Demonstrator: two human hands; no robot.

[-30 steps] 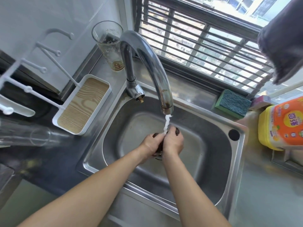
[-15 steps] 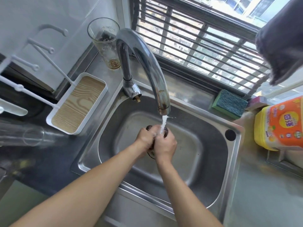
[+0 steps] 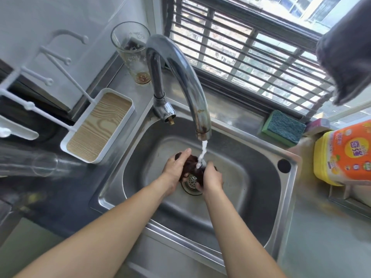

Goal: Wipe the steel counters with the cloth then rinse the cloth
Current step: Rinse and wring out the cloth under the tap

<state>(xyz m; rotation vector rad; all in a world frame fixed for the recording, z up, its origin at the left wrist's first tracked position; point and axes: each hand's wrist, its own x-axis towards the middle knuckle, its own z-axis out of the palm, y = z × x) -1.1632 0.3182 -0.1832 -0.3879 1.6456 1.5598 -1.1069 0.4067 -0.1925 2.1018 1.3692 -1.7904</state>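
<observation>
Over the steel sink (image 3: 287, 199), we hold a dark brown cloth (image 3: 193, 169) bunched between both hands, directly under the stream of water (image 3: 202, 155) falling from the curved tap (image 3: 180, 73). Our left hand (image 3: 175, 169) grips the cloth's left end, thumb lying along the top; our right hand (image 3: 210, 177) curls its fingers around the right end. The water strikes the cloth between the two hands. Just below the cloth we see the perforated drain strainer (image 3: 192, 180) at the bottom of the basin.

On the worktop (image 3: 321, 247) to the left of the sink stands a white tray with a wood-grain base (image 3: 100, 125), from which white pegged rods (image 3: 50, 65) rise. Behind the tap, near the wall, stands a tall clear glass (image 3: 132, 53) with a brownish residue at its bottom. On the ledge behind the sink's right corner lies a green sponge (image 3: 284, 128), just beside a yellow and orange bottle (image 3: 345, 155) standing at the right edge. A grey towel (image 3: 347, 51) hangs in the upper right, in front of the barred window (image 3: 251, 43). A clear glass vessel lying on its side (image 3: 30, 163) shows blurred at the far left.
</observation>
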